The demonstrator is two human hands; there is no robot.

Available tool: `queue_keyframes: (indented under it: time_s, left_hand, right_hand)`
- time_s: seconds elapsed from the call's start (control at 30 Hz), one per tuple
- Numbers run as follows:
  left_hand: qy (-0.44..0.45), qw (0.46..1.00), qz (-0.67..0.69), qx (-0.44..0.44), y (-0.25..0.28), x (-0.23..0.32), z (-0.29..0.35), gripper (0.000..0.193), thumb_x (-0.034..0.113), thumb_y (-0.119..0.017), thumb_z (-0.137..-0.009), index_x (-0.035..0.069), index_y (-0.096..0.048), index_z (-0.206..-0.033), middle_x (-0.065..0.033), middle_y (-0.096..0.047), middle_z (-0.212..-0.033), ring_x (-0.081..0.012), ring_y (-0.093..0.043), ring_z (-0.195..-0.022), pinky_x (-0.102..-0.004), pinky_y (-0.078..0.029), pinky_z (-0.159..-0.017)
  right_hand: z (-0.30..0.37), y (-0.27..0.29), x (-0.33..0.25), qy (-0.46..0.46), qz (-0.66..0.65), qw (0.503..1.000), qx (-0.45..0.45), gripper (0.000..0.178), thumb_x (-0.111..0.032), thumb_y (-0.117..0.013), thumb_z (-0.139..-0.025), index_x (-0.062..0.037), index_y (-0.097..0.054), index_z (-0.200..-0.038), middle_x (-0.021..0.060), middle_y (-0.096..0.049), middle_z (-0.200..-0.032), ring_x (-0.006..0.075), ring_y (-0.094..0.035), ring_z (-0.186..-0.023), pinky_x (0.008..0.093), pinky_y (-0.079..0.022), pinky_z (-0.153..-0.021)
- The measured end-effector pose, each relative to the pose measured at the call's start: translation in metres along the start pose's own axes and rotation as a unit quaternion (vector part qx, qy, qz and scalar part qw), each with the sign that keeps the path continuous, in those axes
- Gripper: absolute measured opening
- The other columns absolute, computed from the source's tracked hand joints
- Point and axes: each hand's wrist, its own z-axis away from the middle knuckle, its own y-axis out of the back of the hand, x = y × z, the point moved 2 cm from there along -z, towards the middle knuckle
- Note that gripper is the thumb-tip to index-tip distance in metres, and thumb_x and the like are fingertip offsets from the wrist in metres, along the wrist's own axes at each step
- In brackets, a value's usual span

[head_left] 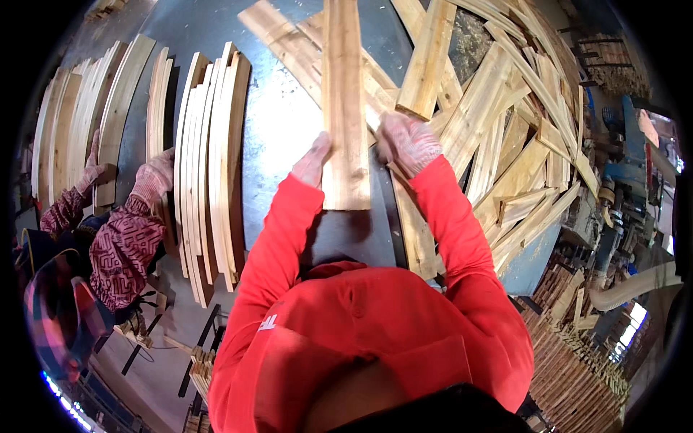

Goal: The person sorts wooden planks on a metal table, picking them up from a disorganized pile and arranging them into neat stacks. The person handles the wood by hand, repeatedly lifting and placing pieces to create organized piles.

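A long plain wooden board (346, 144) lies in front of me, pointing away, its near end close to my body. My left hand (313, 162), in a pale knit glove, holds the board's left edge, with the thumb along the side and the fingers partly hidden under it. My right hand (408, 143), gloved too, is just beyond the board's right edge, beside the near end of another board (427, 68). Its fingers look bent but are blurred, and I cannot tell whether they grip anything. More boards (285, 47) lie crossed beneath the middle one.
A loose heap of boards (498, 137) covers the table's right side. Boards (209, 159) stand in a row at left, with another row (79, 123) farther left. There a co-worker's gloved hands (153, 179) touch the boards. The blue-grey tabletop (278, 137) shows between. Stacked wood (577, 361) fills the lower right.
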Motion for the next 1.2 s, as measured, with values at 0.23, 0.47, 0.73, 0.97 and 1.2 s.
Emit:
queue_keyframes:
  time_s: [0.23,0.47,0.73,0.97,1.2]
  left_hand:
    - [-0.039,0.924,-0.359,0.125,0.013,-0.027,-0.023,0.040,0.026,-0.070,-0.084,-0.002,-0.061,-0.111,-0.0057,-0.065,-0.091,-0.0147,-0.057,-0.082,-0.0304,-0.045,-0.079]
    - [-0.030,0.858,-0.461,0.224,0.017,-0.031,0.003,0.048,0.038,-0.068,-0.085,-0.001,-0.062,-0.112,-0.0061,-0.064,-0.093,-0.0152,-0.055,-0.083,-0.0308,-0.046,-0.078]
    - [-0.048,0.833,-0.458,0.306,-0.025,-0.026,0.064,0.058,0.032,-0.080,-0.074,-0.003,-0.059,-0.115,-0.0129,-0.069,-0.099,-0.0225,-0.064,-0.087,-0.0333,-0.050,-0.082]
    - [-0.079,0.671,-0.629,0.385,0.040,-0.003,0.141,0.051,0.033,-0.070,-0.078,0.006,-0.058,-0.119,-0.0194,-0.067,-0.106,-0.0372,-0.063,-0.099,-0.0428,-0.049,-0.086]
    - [0.061,0.516,-0.701,0.488,0.085,0.004,0.187,0.057,0.045,-0.068,-0.077,0.007,-0.052,-0.116,-0.0226,-0.065,-0.106,-0.0398,-0.062,-0.100,-0.0478,-0.049,-0.086]
  right_hand:
    - [-0.116,0.048,0.024,-0.208,0.248,0.918,0.230,0.099,-0.051,-0.070,-0.071,-0.0038,-0.021,-0.143,0.0318,-0.027,-0.144,0.0447,-0.039,-0.129,0.0458,-0.039,-0.104]
    - [0.069,-0.047,0.027,0.157,0.233,0.954,0.100,0.072,-0.033,-0.068,-0.078,0.0008,-0.039,-0.134,0.0201,-0.039,-0.140,0.0355,-0.038,-0.130,0.0408,-0.031,-0.110]
    - [0.036,0.040,0.054,-0.114,0.234,0.900,0.349,0.113,-0.056,-0.073,-0.068,-0.0044,-0.015,-0.150,0.0354,-0.019,-0.148,0.0433,-0.019,-0.140,0.0493,-0.023,-0.112]
    - [0.029,0.093,0.116,-0.269,0.053,0.935,0.227,0.112,-0.032,-0.081,-0.066,-0.0061,-0.012,-0.151,0.0322,-0.030,-0.145,0.0363,-0.037,-0.134,0.0374,-0.033,-0.109]
    - [0.096,0.017,0.094,0.041,-0.645,0.753,-0.125,0.062,-0.018,-0.070,-0.077,0.0037,-0.044,-0.129,0.0197,-0.060,-0.108,0.0292,-0.061,-0.096,0.0386,-0.050,-0.089]
